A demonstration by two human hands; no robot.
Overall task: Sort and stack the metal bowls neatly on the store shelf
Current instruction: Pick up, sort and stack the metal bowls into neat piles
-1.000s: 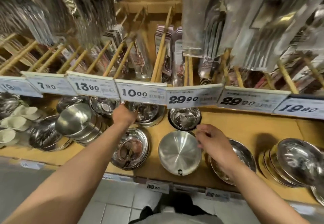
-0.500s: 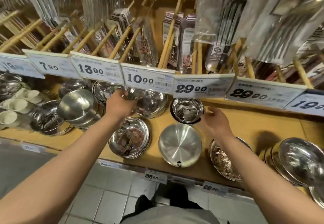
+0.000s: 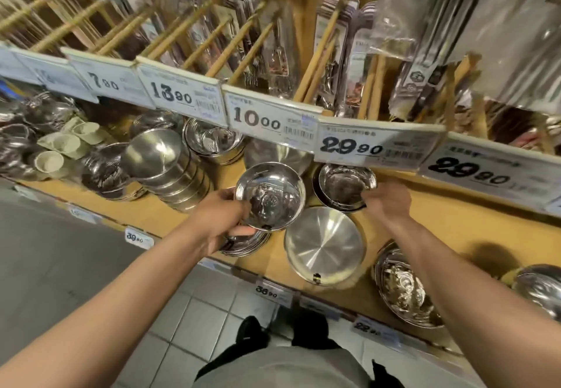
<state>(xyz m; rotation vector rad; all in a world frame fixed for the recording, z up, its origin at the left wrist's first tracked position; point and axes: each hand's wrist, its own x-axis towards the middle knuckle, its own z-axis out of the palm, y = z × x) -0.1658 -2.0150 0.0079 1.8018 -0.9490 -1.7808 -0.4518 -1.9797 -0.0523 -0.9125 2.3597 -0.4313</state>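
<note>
While left hand (image 3: 217, 224) grips shiny bowl (image 3: 270, 195) (above stack), right hand (image 3: 387, 202) grasps rear bowl (image 3: 344, 186) rim.

Bare wooden shelf (image 3: 440, 227) lies open right of the back bowl (image 3: 344, 186). Overhead, the price-tag rail (image 3: 273, 120) overhangs the rear bowls, and a tilted bowl stack (image 3: 170, 169) crowds the left.

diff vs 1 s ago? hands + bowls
Left hand pulled back from the rear shelf with a shiny bowl in its grip, now above the front stack. Right hand moved back to the rear bowl stack. Brushed pan unchanged.
</note>
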